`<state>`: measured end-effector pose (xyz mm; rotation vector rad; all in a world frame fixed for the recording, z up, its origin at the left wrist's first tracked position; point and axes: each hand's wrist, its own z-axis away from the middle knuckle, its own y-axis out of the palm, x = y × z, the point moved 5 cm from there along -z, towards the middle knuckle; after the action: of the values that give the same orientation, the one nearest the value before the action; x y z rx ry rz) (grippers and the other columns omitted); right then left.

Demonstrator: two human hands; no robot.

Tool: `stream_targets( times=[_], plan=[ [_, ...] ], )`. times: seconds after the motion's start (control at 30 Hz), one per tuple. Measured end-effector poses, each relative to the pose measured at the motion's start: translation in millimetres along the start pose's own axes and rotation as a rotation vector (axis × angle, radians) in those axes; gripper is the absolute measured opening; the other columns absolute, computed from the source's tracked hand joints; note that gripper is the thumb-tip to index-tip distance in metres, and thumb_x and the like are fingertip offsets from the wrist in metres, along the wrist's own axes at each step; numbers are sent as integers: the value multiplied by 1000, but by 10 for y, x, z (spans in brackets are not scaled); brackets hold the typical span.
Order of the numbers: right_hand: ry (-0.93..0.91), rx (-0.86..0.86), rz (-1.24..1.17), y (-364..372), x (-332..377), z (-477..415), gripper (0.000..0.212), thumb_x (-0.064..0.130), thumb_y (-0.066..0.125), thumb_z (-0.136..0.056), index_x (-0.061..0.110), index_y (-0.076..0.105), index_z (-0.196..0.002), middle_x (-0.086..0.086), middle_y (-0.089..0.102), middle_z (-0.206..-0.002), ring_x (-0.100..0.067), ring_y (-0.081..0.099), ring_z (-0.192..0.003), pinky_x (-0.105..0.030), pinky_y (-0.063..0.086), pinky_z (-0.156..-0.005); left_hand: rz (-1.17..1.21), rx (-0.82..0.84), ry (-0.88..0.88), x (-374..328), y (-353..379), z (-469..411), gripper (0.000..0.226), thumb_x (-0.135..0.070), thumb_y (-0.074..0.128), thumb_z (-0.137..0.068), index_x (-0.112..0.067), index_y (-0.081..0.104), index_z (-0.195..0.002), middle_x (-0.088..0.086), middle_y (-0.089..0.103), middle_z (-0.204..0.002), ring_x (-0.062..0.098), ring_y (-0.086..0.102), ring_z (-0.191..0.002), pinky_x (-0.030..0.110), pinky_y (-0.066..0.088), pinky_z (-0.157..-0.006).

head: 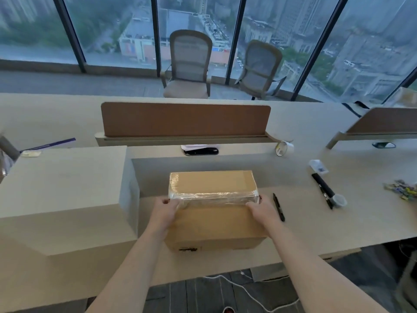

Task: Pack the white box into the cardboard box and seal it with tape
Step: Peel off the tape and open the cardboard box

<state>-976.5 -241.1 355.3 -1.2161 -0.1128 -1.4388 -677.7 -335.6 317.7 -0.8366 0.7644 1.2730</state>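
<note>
Dim, flat daylight comes in from the big windows ahead, with a bluish haze outside. Shadows soft and weak, darkest under the desk edge. Mild glare on the clear tape across the cardboard box. Strong wide-angle bending: window frames lean, desk curves. Overall soft; far chairs smeared, left edge blurred.

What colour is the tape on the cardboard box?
Clear, glossy tape over the brown cardboard box; head view.

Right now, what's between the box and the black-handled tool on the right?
A black pen lies there, close to the box; the desk from it to the tool is bare. The head view shows this.
</note>
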Motion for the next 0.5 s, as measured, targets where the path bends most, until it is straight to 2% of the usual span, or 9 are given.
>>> stream_targets(
  times=[0.07,0.13,0.2,0.27,0.3,0.4,0.43,0.5],
  plan=[
    [-4,23,-28,-21,-15,-186,42,24,62,-89,14,52,-129,-6,63,-116,-22,59,-98,-34,45,-76,1,13,8,-54,130,1,23,-32,67,-73,-12,57,-80,-2,52,-70,13,44,-64,26,33,-57],
    [-10,45,-38,-40,-19,-360,46,24,62,-90,13,49,-133,-8,62,-119,-23,58,-99,-34,45,-79,-5,2,-2,-69,224,-23,18,-31,66,-74,-16,58,-77,-1,49,-70,15,42,-66,27,31,-58],
    [-21,80,-40,-45,-21,-523,50,22,60,-92,13,44,-138,-8,60,-124,-23,56,-99,-33,42,-79,-8,-34,-5,-56,288,-79,29,-39,68,-72,-12,63,-83,-1,57,-76,16,48,-70,29,36,-62],
    [-33,122,-51,-48,-16,-666,54,21,58,-94,12,37,-143,-7,57,-119,-22,54,-96,-32,39,-76,-14,-92,-34,-19,334,-102,46,-44,72,-73,-8,65,-101,-1,63,-87,16,55,-77,30,42,-66],
    [-37,139,-58,-53,-21,-736,56,20,58,-95,12,34,-145,-6,56,-115,-22,53,-94,-32,38,-74,-16,-117,-48,-12,357,-112,47,-43,73,-75,-9,63,-106,0,63,-89,17,55,-79,30,43,-67],
    [-27,188,-81,-76,-62,-897,57,21,57,-96,11,29,-145,-4,54,-104,-16,52,-83,-32,38,-64,-37,-156,-53,-32,431,-113,46,-43,72,-73,-9,63,-104,1,62,-87,16,54,-77,29,43,-66],
    [-23,205,-93,-81,-84,-943,56,22,57,-96,10,30,-143,-4,53,-105,-16,52,-84,-32,39,-66,-46,-165,-37,-58,455,-111,47,-44,71,-71,-8,64,-99,1,61,-85,16,53,-76,29,42,-67],
    [-11,227,-114,-91,-136,-1024,51,24,58,-96,8,34,-139,-7,54,-111,-19,52,-89,-33,39,-71,-38,-177,-5,-94,495,-107,33,-40,72,-77,-11,65,-91,2,63,-84,17,54,-78,32,43,-75]
  ],
)
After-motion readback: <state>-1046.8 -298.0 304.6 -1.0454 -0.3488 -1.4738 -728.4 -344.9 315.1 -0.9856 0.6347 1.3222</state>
